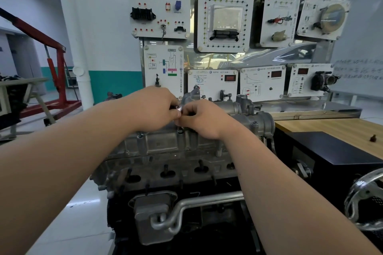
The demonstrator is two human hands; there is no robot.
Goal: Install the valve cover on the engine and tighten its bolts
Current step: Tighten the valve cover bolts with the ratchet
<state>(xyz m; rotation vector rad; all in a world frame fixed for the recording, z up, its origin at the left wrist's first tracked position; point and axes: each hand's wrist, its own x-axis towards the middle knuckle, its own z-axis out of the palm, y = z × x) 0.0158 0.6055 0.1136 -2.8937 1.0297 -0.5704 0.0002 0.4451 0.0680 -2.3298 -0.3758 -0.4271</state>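
A grey metal engine (165, 172) stands in front of me, with the aluminium valve cover (163, 143) lying on top of it. Both hands meet above the cover's middle. My left hand (151, 107) has its fingers curled round a small shiny metal tool (178, 107), probably a socket or driver head. My right hand (204, 119) pinches the same small part from the right, fingers bent. A bolt (140, 136) stands at the cover's near left edge. What sits under the hands is hidden.
A training board (228, 27) with mounted car parts rises behind the engine. At right are a wooden bench top (331, 130), a black box (323, 151) and a chrome handwheel (366, 198). A red engine hoist (56, 72) stands at left.
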